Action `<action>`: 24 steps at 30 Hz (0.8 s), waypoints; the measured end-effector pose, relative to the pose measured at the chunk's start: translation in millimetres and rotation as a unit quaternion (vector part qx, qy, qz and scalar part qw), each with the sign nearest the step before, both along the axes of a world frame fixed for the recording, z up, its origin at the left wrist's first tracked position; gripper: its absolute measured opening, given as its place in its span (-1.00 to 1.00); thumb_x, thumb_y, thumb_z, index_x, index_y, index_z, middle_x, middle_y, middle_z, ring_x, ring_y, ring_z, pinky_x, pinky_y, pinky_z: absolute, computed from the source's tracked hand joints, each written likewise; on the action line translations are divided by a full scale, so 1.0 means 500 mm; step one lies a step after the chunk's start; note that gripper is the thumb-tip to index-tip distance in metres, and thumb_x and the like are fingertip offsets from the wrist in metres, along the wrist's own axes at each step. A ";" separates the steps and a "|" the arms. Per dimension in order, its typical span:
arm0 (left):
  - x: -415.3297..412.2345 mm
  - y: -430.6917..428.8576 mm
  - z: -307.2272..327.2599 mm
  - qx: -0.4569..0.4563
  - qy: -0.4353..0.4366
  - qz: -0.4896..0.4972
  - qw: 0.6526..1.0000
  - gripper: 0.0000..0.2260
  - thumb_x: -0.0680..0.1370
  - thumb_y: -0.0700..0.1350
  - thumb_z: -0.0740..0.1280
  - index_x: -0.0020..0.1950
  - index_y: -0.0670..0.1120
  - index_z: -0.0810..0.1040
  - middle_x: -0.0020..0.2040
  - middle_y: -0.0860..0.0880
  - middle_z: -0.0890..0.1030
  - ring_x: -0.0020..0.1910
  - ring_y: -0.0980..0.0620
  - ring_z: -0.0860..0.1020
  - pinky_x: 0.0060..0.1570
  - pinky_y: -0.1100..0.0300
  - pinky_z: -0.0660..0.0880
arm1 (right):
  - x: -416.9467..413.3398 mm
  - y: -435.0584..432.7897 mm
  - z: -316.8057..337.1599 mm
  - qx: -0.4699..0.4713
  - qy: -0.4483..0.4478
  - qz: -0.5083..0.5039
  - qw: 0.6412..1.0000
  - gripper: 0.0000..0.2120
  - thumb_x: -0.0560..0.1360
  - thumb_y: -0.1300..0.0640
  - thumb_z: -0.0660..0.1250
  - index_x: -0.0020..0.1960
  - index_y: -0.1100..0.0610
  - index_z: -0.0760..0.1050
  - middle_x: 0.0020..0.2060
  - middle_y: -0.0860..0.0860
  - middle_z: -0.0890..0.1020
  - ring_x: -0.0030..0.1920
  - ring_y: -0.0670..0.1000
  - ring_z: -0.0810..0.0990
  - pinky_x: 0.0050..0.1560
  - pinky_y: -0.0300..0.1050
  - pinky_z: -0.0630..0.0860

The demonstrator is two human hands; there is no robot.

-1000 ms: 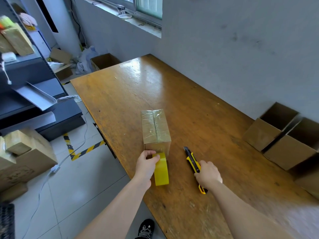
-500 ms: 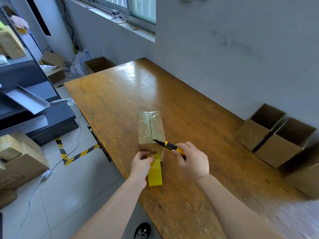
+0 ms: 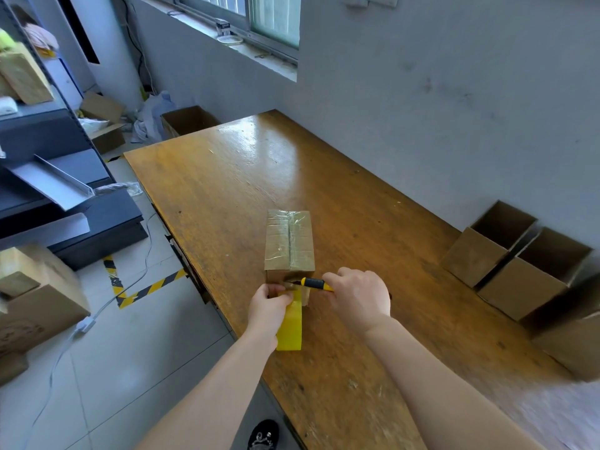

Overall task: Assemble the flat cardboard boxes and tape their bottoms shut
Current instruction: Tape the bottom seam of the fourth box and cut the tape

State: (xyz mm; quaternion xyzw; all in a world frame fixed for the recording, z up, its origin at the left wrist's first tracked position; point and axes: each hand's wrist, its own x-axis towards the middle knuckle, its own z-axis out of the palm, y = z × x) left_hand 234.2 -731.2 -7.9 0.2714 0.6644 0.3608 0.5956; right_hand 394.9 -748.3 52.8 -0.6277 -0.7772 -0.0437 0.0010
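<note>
Down at the far left, black-and-yellow hazard stripes (image 3: 146,289) cross the pale floor tiles beside the glossy, scuffed wooden table (image 3: 227,190). Near its front edge my left hand (image 3: 269,303) curls round the top of the translucent yellow tape roll (image 3: 289,329), seen edge-on just before the small cardboard box (image 3: 290,245). The box sits on the table, its top seam covered in wrinkled clear tape. Just right, the yellow-and-black utility knife (image 3: 313,283) points left, tip at the box's near face above the roll, gripped in my right hand (image 3: 360,297). A second ago that knife lay on the table; half a second ago its blade sat higher, at the box's top edge. Far right, two open-topped cardboard boxes (image 3: 487,251) stand against the grey wall.
</note>
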 end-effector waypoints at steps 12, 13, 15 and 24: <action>0.001 0.010 0.013 0.000 0.021 -0.011 1.000 -0.89 0.51 -0.15 0.41 -0.06 0.00 0.51 0.02 -0.11 0.60 0.05 -0.19 0.56 0.15 -0.20 0.52 | -0.053 0.014 0.061 -0.053 -0.125 -0.023 0.990 -0.82 0.62 0.22 0.14 -0.03 0.06 0.49 -0.25 0.01 0.43 -0.26 0.04 0.45 -0.22 -0.11 0.27; 0.001 0.010 0.013 0.001 0.023 -0.014 1.000 -0.89 0.51 -0.17 0.41 -0.07 -0.02 0.51 0.01 -0.12 0.60 0.05 -0.19 0.56 0.15 -0.19 0.52 | -0.054 0.017 0.061 -0.070 -0.142 -0.029 0.987 -0.82 0.60 0.25 0.16 -0.10 0.06 0.47 -0.25 0.01 0.46 -0.22 0.06 0.50 -0.19 -0.10 0.29; 0.000 0.004 0.012 0.002 0.035 -0.022 0.999 -0.90 0.51 -0.19 0.41 -0.09 -0.05 0.51 -0.01 -0.12 0.62 0.02 -0.19 0.58 0.12 -0.15 0.54 | -0.045 0.015 0.044 -0.119 -0.147 -0.053 0.980 -0.81 0.57 0.30 0.20 -0.13 0.07 0.48 -0.25 0.00 0.49 -0.15 0.06 0.58 -0.16 -0.10 0.34; -0.019 -0.002 0.014 0.001 0.053 -0.052 0.997 -0.92 0.52 -0.15 0.42 -0.07 -0.03 0.54 -0.03 -0.13 0.62 0.01 -0.25 0.61 -0.09 -0.07 0.55 | 0.034 -0.053 -0.136 -0.288 0.020 -0.165 0.943 -0.68 0.59 -0.13 0.24 0.15 0.07 0.54 0.05 0.03 0.62 0.06 0.09 0.59 -0.13 -0.07 0.46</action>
